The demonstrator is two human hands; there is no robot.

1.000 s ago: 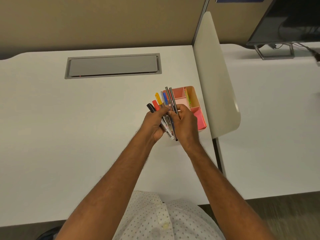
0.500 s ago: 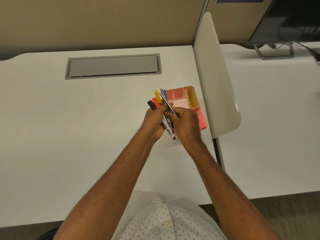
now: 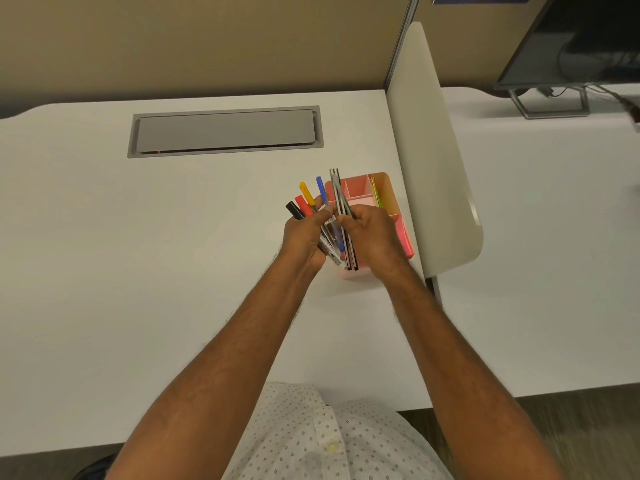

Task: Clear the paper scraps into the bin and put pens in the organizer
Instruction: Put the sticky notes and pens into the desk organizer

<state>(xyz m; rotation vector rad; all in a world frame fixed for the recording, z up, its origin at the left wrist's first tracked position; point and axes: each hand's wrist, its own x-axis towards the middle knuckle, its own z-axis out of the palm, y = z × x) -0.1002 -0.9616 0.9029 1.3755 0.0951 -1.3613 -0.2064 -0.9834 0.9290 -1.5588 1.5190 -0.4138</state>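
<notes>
While the person's patterned shirt (image 3: 322, 441) fills the near edge of the view, both forearms reach forward over the white desk (image 3: 138, 271) and meet just in front of the pink organizer (image 3: 388, 192). The left hand (image 3: 303, 237) is curled shut around a fan of pens (image 3: 313, 202) — black, red, yellow and blue caps spread up and away to the left, the lower ends poking out below the palm. The right hand (image 3: 372, 237) is pinched on two thin dark pens (image 3: 343, 220), thumb and fingers closed on their middles; these two run nearly straight away from the person, tips pointing at the far side of the desk, lower ends hanging toward the organizer's near wall. The organizer sits directly under and beyond the right hand, touching or just beside the pale divider panel (image 3: 433, 150), so the right hand is plainly the nearer one to its compartments. The pair's long axis seems roughly in line with the organizer's length — a drop into a long slot would likely need little turning. Farther off lie the grey cable hatch (image 3: 225, 131) and, on the next desk, a monitor (image 3: 588, 39). No paper scraps or bin show here.
</notes>
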